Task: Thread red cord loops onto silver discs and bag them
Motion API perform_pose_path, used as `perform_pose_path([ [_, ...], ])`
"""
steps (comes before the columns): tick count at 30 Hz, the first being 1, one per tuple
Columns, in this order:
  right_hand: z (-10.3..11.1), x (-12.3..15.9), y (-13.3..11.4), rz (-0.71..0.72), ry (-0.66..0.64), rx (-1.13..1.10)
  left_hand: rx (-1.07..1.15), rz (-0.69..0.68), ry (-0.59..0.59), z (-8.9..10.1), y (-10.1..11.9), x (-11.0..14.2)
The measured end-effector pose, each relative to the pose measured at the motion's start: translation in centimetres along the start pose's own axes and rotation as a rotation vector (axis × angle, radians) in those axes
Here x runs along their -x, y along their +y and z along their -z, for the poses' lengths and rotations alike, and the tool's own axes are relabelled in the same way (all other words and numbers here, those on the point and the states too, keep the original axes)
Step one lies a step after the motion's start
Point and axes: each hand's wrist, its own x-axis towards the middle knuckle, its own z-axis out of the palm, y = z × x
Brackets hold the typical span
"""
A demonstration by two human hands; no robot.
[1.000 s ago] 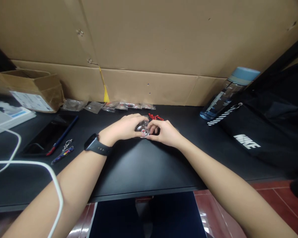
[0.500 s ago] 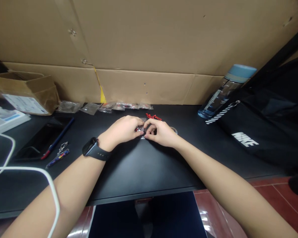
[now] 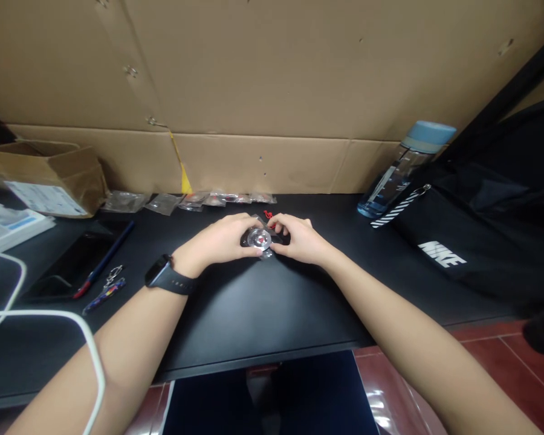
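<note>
A clear round disc [image 3: 259, 239] with a small red mark at its centre faces up between my two hands, low over the black table. My left hand [image 3: 226, 238], with a dark watch on its wrist, grips the disc's left side between thumb and fingers. The curled fingers and thumb of my right hand [image 3: 301, 240] are at its right edge. Thin clear plastic film [image 3: 266, 254] shows at the disc's lower edge; how the two are joined I cannot tell. Just beyond my fingers lies a red cord [image 3: 268, 214], partly hidden by my right hand.
Several small clear packets [image 3: 164, 204] line the cardboard wall [image 3: 299, 163]. At left are an open carton [image 3: 77, 175], a dark tablet [image 3: 79, 260], a keychain [image 3: 105, 295] and a white cable [image 3: 88, 338]. A water bottle [image 3: 396, 172] and black bag [image 3: 485, 241] stand right.
The disc has turned to face upward and now shows plainly between my hands. My left fingers have spread around its edge, and my right hand has opened slightly. More of the red cord is covered.
</note>
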Motion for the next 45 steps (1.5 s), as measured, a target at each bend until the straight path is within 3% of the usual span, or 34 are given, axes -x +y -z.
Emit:
perform_pose_path([
  [6, -0.5, -0.2, -0.4, 0.019, 0.039, 0.006, 0.047, -0.015, -0.034, -1.5, -0.2, -0.3],
  [11, -0.9, -0.5, -0.6, -0.021, 0.123, 0.031, 0.047, -0.046, 0.037, -1.4, -0.6, -0.2],
  [17, -0.3, -0.5, 0.0, -0.060, 0.081, -0.313, 0.067, -0.082, 0.111, 0.3, 0.0, -0.1],
  [21, -0.1, -0.7, 0.1, -0.169, 0.092, -0.566, 0.079, -0.189, 0.059, -0.3, 0.6, -0.5],
  [25, 0.0, -1.0, 0.1, -0.253, 0.115, -0.697, -0.015, -0.231, 0.093, -1.1, 0.7, -0.8],
  [30, 1.1, -1.0, 0.4, -0.211, 0.093, -0.596, 0.021, -0.150, 0.204, -0.3, 0.5, -0.6],
  [37, 1.5, -0.7, 0.6, 0.119, 0.113, -0.331, 0.106, -0.040, 0.337, 0.5, 0.7, -0.5],
  [45, 1.7, -0.8, 0.2, 0.059, 0.284, -0.263, 0.210, 0.141, 0.456, 0.5, 0.2, -0.6],
])
